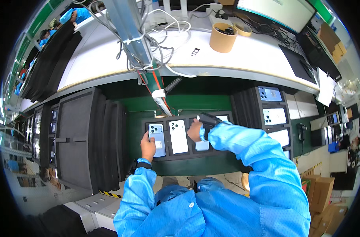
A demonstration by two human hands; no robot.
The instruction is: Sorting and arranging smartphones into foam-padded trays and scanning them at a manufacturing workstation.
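Observation:
My left hand [148, 148] grips a light blue smartphone [159, 147] by its left edge, thumb over its back. The phone lies camera side up, with a small white label low on its back, at the left end of a black foam tray [189, 155]. Beside it in the tray rests a white smartphone [178, 138], also back up. My right hand [195, 131] is closed around a black handheld scanner [210, 119] above the tray's right part. Under that hand and sleeve, another light blue phone [202, 145] is partly hidden.
Stacked black foam trays [78, 138] stand at the left. More trays at the right hold phones [274, 116]. Above runs a white shelf [176, 59] with cables, a brown tub [223, 38] and a monitor [278, 12]. A metal post [128, 31] rises behind the tray.

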